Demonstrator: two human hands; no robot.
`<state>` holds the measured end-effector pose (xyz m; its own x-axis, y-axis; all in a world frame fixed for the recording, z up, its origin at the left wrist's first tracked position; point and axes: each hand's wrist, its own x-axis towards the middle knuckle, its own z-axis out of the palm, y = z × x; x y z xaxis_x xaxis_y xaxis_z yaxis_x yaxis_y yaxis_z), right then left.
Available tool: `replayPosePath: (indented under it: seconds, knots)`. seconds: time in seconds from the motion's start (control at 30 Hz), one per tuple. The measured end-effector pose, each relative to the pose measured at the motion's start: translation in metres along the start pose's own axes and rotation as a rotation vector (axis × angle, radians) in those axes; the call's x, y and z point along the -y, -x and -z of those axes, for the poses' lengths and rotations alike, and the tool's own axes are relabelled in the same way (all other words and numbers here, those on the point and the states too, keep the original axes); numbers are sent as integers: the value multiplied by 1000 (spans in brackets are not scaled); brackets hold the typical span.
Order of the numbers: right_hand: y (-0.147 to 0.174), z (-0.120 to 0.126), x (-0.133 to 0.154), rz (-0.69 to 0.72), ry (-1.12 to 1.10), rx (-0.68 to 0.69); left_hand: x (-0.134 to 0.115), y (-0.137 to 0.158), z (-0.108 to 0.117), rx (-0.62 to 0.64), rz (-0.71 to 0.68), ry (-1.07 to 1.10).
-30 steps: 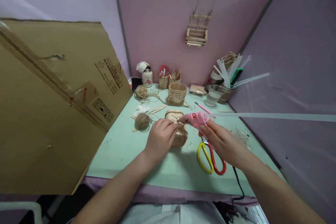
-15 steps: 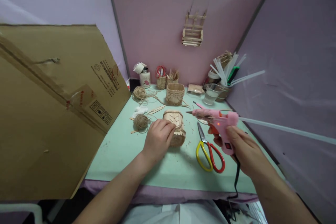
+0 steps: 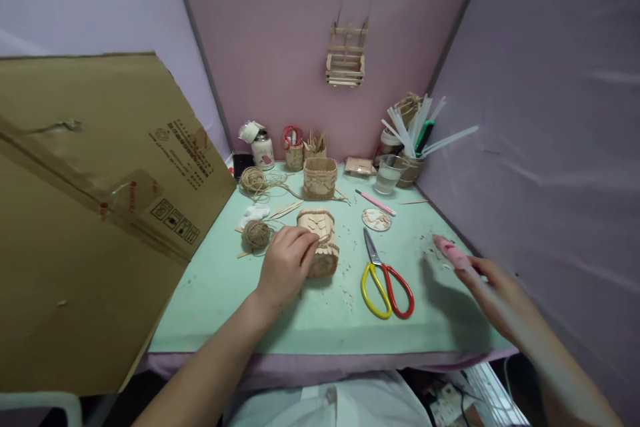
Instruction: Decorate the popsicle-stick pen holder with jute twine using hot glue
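At the middle of the table, a small wood-covered pot (image 3: 320, 260) with a twine rim lies on its side. My left hand (image 3: 286, 263) reaches over its left side, fingers closed in a pinch around a thin wooden piece (image 3: 325, 238) against the pot. On the right, my right hand (image 3: 493, 290) grips a pink hot glue gun (image 3: 453, 252), its nozzle end pointing away to the left. Scissors (image 3: 383, 280) with one yellow and one red handle lie open between the hands. Behind them are a round dish of wood chips (image 3: 377, 219) and a pink pen-like tool (image 3: 375, 202).
A large cardboard sheet (image 3: 100, 227) stands along the left. Twine balls (image 3: 257, 235) and wooden slivers lie left of the pot. Behind it stand a woven-look basket (image 3: 320, 178), a jar (image 3: 263, 150), a water cup (image 3: 387, 177) and a holder of glue sticks (image 3: 411, 170).
My right hand has moved the glue gun away from the pot, out to the right and lower. My left hand stays at the pot. The whole view has shifted slightly.
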<state>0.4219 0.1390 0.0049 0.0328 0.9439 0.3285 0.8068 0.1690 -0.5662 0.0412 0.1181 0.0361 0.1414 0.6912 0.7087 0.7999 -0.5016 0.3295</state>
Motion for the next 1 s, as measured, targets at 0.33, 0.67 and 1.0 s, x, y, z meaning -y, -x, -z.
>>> replayPosePath:
  seconds: [0.33, 0.67, 1.0]
  knots:
    - [-15, -11, 43, 285, 214, 1, 5, -13, 4, 63, 67, 114]
    - [-49, -76, 201, 679, -166, 236, 7, -19, -1, 72, 61, 128]
    - [-32, -89, 208, 498, -58, 109, 3, -9, -1, -9, 111, 107]
